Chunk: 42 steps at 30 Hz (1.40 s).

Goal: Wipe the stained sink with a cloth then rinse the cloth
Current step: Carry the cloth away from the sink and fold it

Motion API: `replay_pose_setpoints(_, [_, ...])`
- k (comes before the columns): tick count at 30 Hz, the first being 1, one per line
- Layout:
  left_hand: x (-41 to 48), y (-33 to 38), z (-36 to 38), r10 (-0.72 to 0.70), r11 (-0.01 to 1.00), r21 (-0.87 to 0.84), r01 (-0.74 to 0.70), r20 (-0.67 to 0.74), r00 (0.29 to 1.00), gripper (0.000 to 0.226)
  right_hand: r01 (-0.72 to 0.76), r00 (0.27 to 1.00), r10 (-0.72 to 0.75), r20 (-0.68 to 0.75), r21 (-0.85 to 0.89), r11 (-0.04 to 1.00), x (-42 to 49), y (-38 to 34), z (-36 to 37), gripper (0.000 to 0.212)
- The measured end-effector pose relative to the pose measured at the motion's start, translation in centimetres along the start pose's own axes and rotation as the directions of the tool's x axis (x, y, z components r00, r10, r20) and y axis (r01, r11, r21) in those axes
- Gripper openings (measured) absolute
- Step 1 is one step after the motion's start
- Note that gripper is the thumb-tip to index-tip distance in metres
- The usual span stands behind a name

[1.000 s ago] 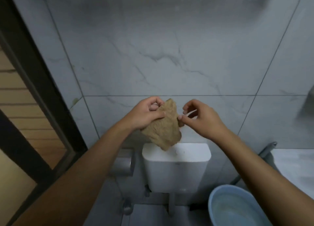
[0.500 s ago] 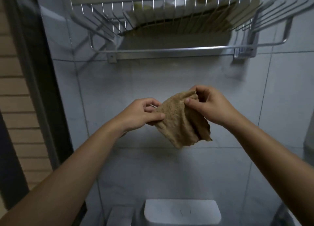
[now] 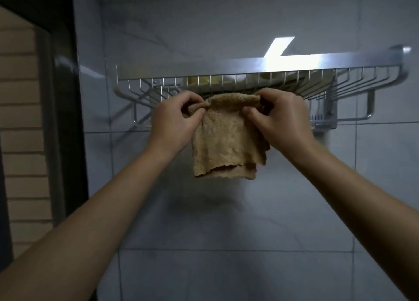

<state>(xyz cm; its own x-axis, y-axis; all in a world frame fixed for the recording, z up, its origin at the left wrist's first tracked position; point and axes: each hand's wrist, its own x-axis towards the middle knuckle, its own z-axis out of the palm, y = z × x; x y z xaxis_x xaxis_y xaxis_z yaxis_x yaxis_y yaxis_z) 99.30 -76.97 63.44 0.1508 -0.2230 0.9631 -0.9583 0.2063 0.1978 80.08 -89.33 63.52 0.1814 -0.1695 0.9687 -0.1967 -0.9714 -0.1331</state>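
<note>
A tan terry cloth (image 3: 224,139) hangs folded in front of the grey tiled wall, its top edge stretched between both hands. My left hand (image 3: 173,122) pinches the cloth's upper left corner. My right hand (image 3: 283,119) grips the upper right corner. The top edge of the cloth sits just below the front rail of a metal wire rack (image 3: 353,83); I cannot tell whether it touches the rail. The sink is out of view.
The wire rack is fixed to the wall at head height and holds yellowish items (image 3: 199,81) behind its bars. A towel bar (image 3: 353,119) runs under its right side. A dark door frame (image 3: 65,96) and a brick-patterned surface (image 3: 20,119) stand at the left.
The view has tilted up from the toilet tank to the rack. Both hands have raised the cloth to the rack's front rail and spread its top edge wider.
</note>
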Motion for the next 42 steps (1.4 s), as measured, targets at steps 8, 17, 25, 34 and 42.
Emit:
replay_pose_setpoints(8, [2.1,-2.4,2.4,-0.187,0.961,0.213,0.179,0.019,0.982,0.024,-0.243,0.951,0.266,0.158,-0.151,0.958,2.7,3.4,3.6,0.034])
replay_pose_setpoints(17, [-1.3,-2.9,2.4,0.218,0.913,0.338,-0.23,0.074,0.973,0.028,-0.199,0.98,0.2,0.005,-0.098,0.975,1.7,3.4,4.4,0.037])
replay_pose_setpoints(25, [-0.2,-4.1,1.2,0.15,0.954,0.22,-0.204,0.239,0.959,0.024,0.294,0.947,-0.26,0.187,-0.185,0.938,-0.2,3.8,3.8,0.024])
replay_pose_setpoints(34, [-1.1,-4.3,0.1,0.235,0.877,0.361,-0.316,0.252,0.939,0.025,0.318,0.937,-0.277,0.212,-0.196,0.927,-0.4,4.0,3.2,0.024])
replay_pose_setpoints(42, [-1.0,-4.4,-0.6,0.22,0.861,0.408,-0.303,0.238,0.946,0.021,0.323,0.929,-0.247,0.276,-0.277,0.905,-0.4,3.3,2.4,0.028])
